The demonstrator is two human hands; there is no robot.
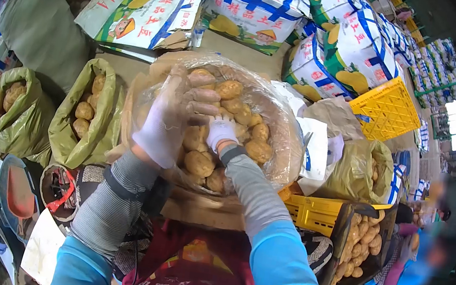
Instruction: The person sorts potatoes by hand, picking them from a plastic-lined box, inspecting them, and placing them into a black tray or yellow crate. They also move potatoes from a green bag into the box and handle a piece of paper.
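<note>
In front of me stands a carton lined with a clear plastic bag (283, 145) and brown paper, filled with potatoes (199, 163). My left hand (170, 113), in a white glove with dirty fingertips, is raised over the left side of the bag. Its fingers are stretched out and apart, holding nothing. Lower down, my right hand (222, 131), also gloved in white, rests on the potatoes near the middle of the bag. Its fingers are partly spread on top of them, and no potato shows lifted in it.
Green sacks of potatoes (74, 125) stand on the left, another green sack (353, 170) on the right. A dark crate of potatoes (360, 245) sits at lower right, near a yellow crate (389, 107). Printed cartons (256, 11) line the back. A person in blue (420, 254) is at far right.
</note>
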